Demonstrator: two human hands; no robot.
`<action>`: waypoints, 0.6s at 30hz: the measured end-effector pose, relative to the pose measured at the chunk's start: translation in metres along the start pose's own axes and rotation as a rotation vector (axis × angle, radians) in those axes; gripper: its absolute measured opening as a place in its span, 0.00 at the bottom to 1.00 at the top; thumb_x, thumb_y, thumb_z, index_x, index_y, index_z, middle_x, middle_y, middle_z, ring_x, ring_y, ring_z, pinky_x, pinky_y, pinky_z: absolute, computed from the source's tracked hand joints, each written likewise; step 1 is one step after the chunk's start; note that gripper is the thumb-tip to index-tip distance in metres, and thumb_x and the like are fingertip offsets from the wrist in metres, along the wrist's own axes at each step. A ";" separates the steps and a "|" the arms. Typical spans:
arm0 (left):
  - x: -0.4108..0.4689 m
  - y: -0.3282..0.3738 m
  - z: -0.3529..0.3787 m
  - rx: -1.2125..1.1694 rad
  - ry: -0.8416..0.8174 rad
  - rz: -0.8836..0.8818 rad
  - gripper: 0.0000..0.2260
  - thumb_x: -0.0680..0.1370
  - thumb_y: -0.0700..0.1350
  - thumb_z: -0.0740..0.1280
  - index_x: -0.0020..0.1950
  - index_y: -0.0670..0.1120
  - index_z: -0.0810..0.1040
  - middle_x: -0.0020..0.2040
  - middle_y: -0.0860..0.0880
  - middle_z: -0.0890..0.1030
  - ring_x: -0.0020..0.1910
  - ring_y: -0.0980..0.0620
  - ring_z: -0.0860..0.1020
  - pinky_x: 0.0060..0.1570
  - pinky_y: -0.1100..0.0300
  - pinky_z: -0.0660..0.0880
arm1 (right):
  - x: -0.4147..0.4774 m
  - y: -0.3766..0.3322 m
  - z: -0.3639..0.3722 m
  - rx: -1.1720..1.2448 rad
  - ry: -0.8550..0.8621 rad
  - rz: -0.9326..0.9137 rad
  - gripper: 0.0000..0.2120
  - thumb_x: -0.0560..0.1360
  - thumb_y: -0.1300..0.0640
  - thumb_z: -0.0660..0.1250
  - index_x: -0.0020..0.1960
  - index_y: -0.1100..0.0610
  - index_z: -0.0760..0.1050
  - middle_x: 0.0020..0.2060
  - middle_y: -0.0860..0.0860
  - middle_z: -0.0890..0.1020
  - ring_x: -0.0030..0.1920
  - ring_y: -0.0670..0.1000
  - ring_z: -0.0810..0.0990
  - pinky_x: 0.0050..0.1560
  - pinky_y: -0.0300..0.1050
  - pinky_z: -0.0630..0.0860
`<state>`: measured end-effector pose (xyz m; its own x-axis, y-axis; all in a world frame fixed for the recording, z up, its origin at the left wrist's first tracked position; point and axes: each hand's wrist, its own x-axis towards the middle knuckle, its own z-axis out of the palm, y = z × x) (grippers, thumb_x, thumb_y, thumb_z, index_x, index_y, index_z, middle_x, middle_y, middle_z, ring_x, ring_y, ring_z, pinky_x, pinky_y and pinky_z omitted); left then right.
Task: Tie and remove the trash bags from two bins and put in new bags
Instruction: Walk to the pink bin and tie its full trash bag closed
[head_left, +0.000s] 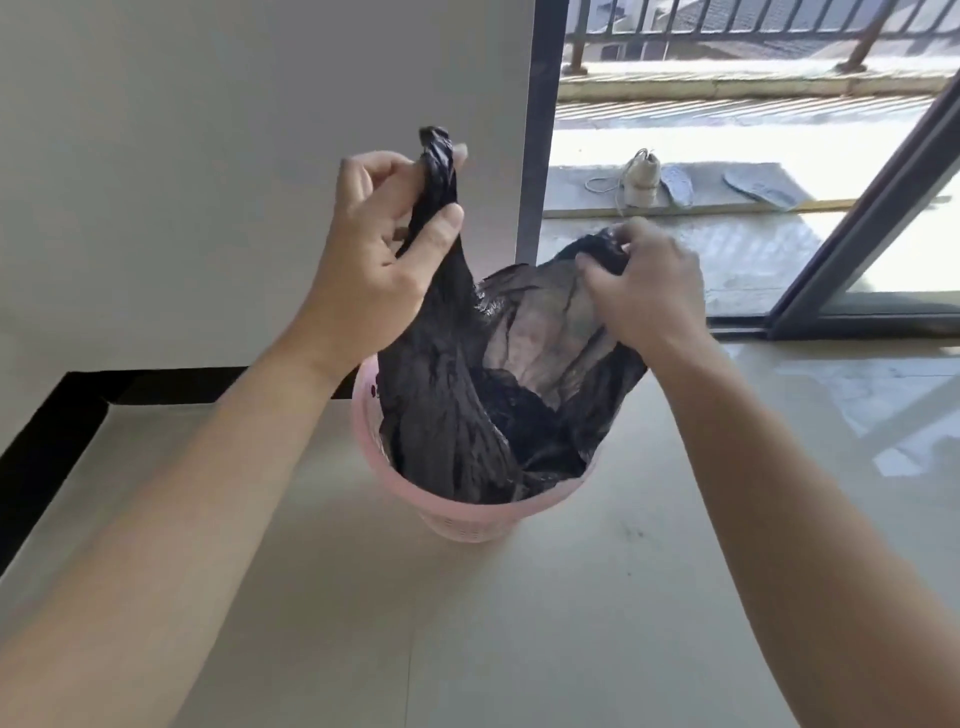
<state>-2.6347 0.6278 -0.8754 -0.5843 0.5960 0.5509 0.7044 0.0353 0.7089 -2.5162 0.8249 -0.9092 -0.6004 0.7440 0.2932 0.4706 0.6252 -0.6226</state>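
A small pink mesh bin (457, 519) stands on the pale tiled floor in the middle of the view. A thin black trash bag (467, 410) sits inside it, its top pulled up above the rim. My left hand (384, 249) is shut on a gathered, twisted handle of the bag, held high at the left. My right hand (644, 286) pinches the other bunched edge of the bag, lower and to the right. The bag's mouth gapes between the two hands. What lies inside the bag is hidden.
A white wall (208, 156) with a black skirting strip (78, 405) stands behind the bin. To the right, an open sliding glass door (883, 218) leads to a balcony with a shoe (641, 179), two insoles (758, 189) and a railing (727, 26).
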 end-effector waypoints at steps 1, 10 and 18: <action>0.003 -0.002 -0.008 -0.047 0.020 -0.020 0.16 0.81 0.46 0.64 0.69 0.54 0.74 0.53 0.52 0.68 0.48 0.62 0.73 0.52 0.68 0.72 | 0.009 -0.012 -0.015 0.010 0.049 -0.047 0.17 0.76 0.49 0.70 0.62 0.55 0.77 0.52 0.54 0.82 0.54 0.54 0.79 0.49 0.40 0.69; 0.008 -0.035 -0.032 -0.143 0.296 -0.206 0.06 0.75 0.51 0.72 0.44 0.55 0.76 0.40 0.47 0.79 0.37 0.46 0.78 0.43 0.47 0.79 | 0.026 -0.034 -0.056 0.162 -0.018 -0.176 0.27 0.69 0.47 0.77 0.65 0.47 0.74 0.54 0.45 0.80 0.50 0.46 0.82 0.54 0.51 0.81; -0.047 -0.085 0.005 -0.139 0.127 -0.424 0.41 0.65 0.68 0.75 0.69 0.48 0.66 0.67 0.47 0.74 0.68 0.51 0.72 0.69 0.47 0.69 | -0.073 0.040 0.041 0.728 0.225 0.353 0.49 0.70 0.29 0.65 0.80 0.52 0.52 0.78 0.49 0.55 0.75 0.46 0.60 0.75 0.45 0.59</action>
<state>-2.6657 0.6007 -0.9635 -0.8598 0.4490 0.2430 0.3371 0.1419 0.9307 -2.4804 0.7860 -0.9853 -0.3171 0.9447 0.0831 0.0253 0.0960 -0.9951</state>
